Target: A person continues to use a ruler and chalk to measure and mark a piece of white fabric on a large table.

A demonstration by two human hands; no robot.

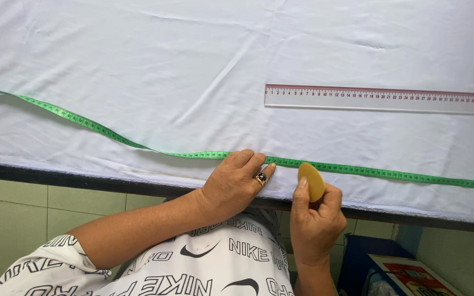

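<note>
My left hand (236,183) presses the tape (357,170) flat on the cloth (193,82), fingers together. My right hand (316,219) pinches the chalk (311,181). I should keep the tape tight and mark lightly.

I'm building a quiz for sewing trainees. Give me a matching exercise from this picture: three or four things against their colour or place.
Things:
1. tape measure
2. ruler
3. tailor's chalk
4. ring

Colour or place:
A. yellow, pinched in the right hand
B. green, draped across the white cloth
C. on a finger of the left hand
D. clear, lying flat at upper right

Pairs: 1-B, 2-D, 3-A, 4-C
</note>
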